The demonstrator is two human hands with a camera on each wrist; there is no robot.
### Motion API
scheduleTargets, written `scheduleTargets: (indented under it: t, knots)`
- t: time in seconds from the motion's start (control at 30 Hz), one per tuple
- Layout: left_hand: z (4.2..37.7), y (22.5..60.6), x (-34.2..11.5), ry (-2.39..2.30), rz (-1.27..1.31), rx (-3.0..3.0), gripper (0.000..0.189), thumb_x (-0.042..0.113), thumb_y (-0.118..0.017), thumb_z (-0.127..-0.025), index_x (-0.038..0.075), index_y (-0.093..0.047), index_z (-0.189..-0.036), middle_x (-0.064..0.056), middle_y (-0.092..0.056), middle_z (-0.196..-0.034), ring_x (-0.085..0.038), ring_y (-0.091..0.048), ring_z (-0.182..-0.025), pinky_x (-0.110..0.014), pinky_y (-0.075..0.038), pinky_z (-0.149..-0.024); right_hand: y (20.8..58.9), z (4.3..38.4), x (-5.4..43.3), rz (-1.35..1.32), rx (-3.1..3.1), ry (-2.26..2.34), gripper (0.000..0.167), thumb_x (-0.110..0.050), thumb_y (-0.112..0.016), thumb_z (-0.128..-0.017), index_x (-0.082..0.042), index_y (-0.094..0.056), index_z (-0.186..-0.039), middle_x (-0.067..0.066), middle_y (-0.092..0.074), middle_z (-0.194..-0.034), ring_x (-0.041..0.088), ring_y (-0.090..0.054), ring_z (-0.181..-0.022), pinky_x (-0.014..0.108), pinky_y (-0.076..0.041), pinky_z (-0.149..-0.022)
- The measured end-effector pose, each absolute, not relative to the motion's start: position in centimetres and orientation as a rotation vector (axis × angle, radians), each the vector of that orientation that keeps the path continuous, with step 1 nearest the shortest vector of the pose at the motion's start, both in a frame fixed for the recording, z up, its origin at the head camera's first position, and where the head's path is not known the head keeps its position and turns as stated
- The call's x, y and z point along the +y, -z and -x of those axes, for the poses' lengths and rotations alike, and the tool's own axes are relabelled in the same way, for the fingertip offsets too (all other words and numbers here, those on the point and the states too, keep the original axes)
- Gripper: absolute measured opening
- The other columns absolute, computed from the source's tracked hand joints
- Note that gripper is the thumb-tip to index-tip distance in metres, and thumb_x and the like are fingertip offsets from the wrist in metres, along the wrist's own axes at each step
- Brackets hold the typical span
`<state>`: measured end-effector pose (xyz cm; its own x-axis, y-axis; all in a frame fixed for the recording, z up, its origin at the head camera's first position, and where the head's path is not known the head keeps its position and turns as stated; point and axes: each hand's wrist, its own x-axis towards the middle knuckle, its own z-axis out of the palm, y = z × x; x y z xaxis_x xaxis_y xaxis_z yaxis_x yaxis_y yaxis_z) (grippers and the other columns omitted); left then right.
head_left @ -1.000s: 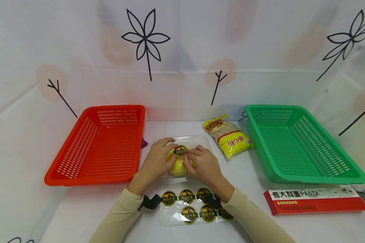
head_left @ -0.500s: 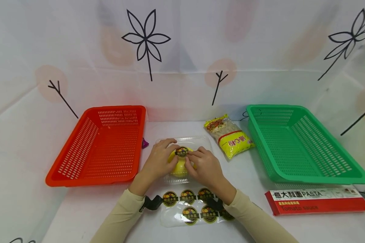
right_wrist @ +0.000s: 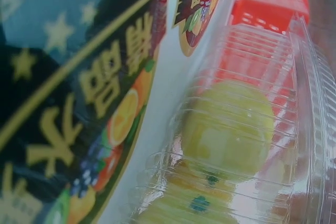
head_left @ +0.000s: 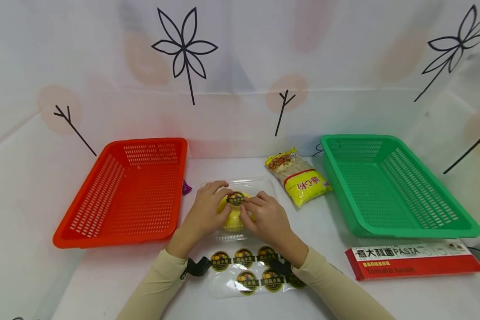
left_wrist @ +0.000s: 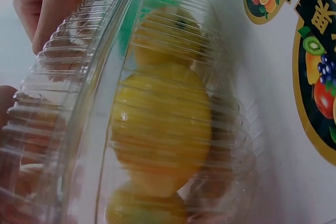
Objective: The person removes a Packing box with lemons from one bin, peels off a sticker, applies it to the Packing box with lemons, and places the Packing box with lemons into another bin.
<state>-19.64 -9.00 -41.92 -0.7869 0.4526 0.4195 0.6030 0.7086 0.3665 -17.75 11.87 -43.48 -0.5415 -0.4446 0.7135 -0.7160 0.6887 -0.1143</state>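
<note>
A clear plastic clamshell box [head_left: 260, 184] with several yellow fruits [left_wrist: 163, 114] inside stands mid-table in the head view. On its lid is a round black-and-gold fruit sticker [head_left: 235, 198]. My left hand [head_left: 204, 211] rests on the lid, fingers spread and loosely bent, fingertips at the sticker's left edge. From the other side, my right hand [head_left: 271, 218] touches the sticker's right edge with thumb and fingertips. Nearer to me lies a sheet of similar stickers [head_left: 228, 284], partly covered by the right forearm. In the right wrist view the fruit [right_wrist: 228, 129] shows through the ribbed wall.
A red basket [head_left: 144, 195] stands left, with a small purple packet [head_left: 186, 187] beside it. To the right is a green basket [head_left: 396, 191]. A yellow pasta bag [head_left: 298, 178] lies behind the box; a red-and-white pasta carton [head_left: 414, 262] lies front right.
Both hands stay at the sticker on the lid, with barely any finger movement. The head view has shifted slightly; the baskets and packages lie as before.
</note>
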Motion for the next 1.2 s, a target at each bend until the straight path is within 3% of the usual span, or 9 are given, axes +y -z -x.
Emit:
scheduleTargets:
  t: [1.2]
  knots:
    - [19.69, 41.90, -9.38, 0.724, 0.856, -2.600, 0.030, 0.016, -0.068, -0.093, 0.005, -0.072, -0.120, -0.015, -0.062, -0.134, -0.037, -0.054, -0.126, -0.058, -0.040, -0.108, 43.51, 17.69, 11.63, -0.878, -2.217, -0.524, 0.018, -0.018, -0.067, -0.093, -0.005, -0.079, -0.088, 0.008, -0.076, -0.094, 0.025, -0.064, -0.081, 0.039, -0.058, -0.069]
